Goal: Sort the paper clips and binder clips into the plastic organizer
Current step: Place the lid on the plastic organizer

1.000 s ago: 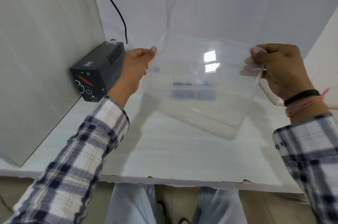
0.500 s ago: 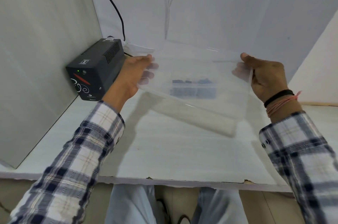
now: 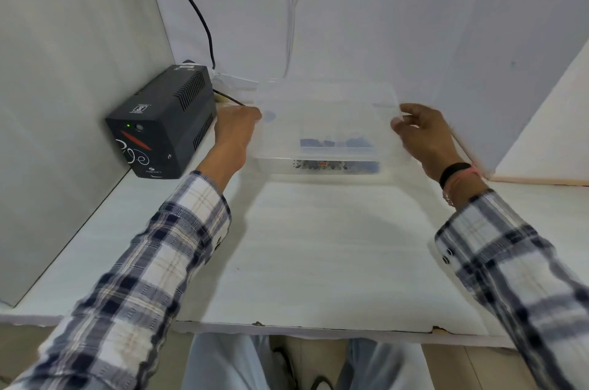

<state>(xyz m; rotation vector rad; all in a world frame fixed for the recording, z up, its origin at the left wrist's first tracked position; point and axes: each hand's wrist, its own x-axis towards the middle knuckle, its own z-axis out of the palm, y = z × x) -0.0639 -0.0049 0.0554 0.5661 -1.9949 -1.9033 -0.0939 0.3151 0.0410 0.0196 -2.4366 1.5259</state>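
clear plastic: organizer (image 3: 322, 122) at back of desk (image 3: 318, 256), blurred, edges hard to trace
contents: dark clips (image 3: 334, 142) show through in a near compartment; paper or binder, cannot tell
left hand (image 3: 234, 131): gripping organizer's left edge, fingertips hidden behind the plastic
right hand (image 3: 427, 138): at right edge, fingers curled; motion blur, grip unclear
left of organizer: black box (image 3: 162, 122), green light on, cable (image 3: 194, 7) cut off at top
sleeves: plaid, cropped at frame bottom
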